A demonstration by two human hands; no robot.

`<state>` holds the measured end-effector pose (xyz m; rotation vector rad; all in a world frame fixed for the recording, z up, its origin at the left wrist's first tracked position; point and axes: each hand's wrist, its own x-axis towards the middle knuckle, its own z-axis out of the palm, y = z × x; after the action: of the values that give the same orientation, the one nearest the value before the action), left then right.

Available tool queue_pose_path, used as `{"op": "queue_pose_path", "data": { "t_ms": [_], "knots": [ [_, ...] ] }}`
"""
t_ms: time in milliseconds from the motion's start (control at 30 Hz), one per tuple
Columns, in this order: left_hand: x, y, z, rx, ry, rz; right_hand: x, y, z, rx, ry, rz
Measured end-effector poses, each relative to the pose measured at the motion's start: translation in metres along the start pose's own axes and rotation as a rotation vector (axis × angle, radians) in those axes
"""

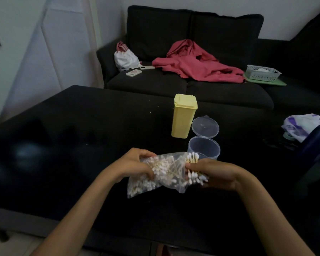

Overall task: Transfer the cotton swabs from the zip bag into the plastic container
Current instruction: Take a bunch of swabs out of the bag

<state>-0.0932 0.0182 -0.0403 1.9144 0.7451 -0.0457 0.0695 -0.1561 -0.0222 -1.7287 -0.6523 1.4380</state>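
A clear zip bag point(151, 183) full of cotton swabs hangs just above the black table, near its front. My left hand point(135, 163) grips the bag's left side. My right hand point(216, 174) is shut on a bundle of cotton swabs point(192, 168) at the bag's open right end, their white tips sticking out above and below my fingers. Just behind my right hand stands the round clear plastic container point(204, 147), open, with its hinged lid point(205, 128) tipped back. I cannot make out any swabs inside it.
A tall yellow lidded box point(183, 117) stands behind and left of the container. A dark blue object point(314, 150) and a white-purple bag point(299, 126) sit at the table's right edge. Behind the table is a dark sofa point(155, 84) with red cloth, phones and a basket.
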Motion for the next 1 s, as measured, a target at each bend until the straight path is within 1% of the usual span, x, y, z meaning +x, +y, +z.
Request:
{"op": "queue_pose_path", "data": {
  "t_ms": [67, 133, 233, 333, 400, 467, 567, 667, 733, 800, 867, 933, 1000],
  "knots": [
    [0.0, -0.001, -0.001, 0.006, -0.011, -0.006, -0.001, -0.001, -0.002, -0.056, -0.002, 0.002],
    [0.0, -0.002, -0.003, 0.004, -0.02, -0.011, -0.002, -0.001, -0.003, -0.062, -0.029, 0.002],
    [0.001, -0.002, -0.004, -0.019, -0.026, -0.024, -0.007, -0.002, -0.003, -0.001, -0.047, 0.003],
    [0.002, -0.003, -0.007, -0.053, -0.002, -0.048, -0.015, -0.005, -0.005, 0.109, -0.091, 0.015],
    [0.003, -0.004, -0.01, -0.083, 0.012, -0.07, -0.019, -0.005, -0.006, 0.138, -0.108, 0.009],
    [0.004, -0.006, -0.011, -0.122, 0.02, -0.09, -0.02, -0.006, -0.006, 0.203, -0.078, -0.018],
    [0.003, -0.005, -0.01, -0.185, 0.009, -0.108, -0.018, -0.008, -0.005, 0.347, 0.007, -0.128],
    [0.002, -0.002, -0.006, -0.238, -0.023, -0.111, -0.017, -0.011, -0.005, 0.346, 0.035, -0.216],
    [0.0, 0.0, -0.005, -0.237, -0.033, -0.118, -0.015, -0.01, -0.004, 0.285, 0.057, -0.221],
    [0.001, -0.001, -0.004, -0.229, -0.033, -0.127, -0.012, -0.009, -0.003, 0.247, 0.116, -0.237],
    [0.002, -0.001, -0.004, -0.235, -0.021, -0.126, -0.009, -0.008, -0.002, 0.309, 0.166, -0.278],
    [0.003, 0.0, -0.005, -0.257, -0.001, -0.128, -0.008, -0.009, -0.002, 0.41, 0.164, -0.322],
    [0.003, 0.001, -0.005, -0.279, 0.023, -0.13, -0.008, -0.01, -0.003, 0.452, 0.154, -0.361]
  ]
}}
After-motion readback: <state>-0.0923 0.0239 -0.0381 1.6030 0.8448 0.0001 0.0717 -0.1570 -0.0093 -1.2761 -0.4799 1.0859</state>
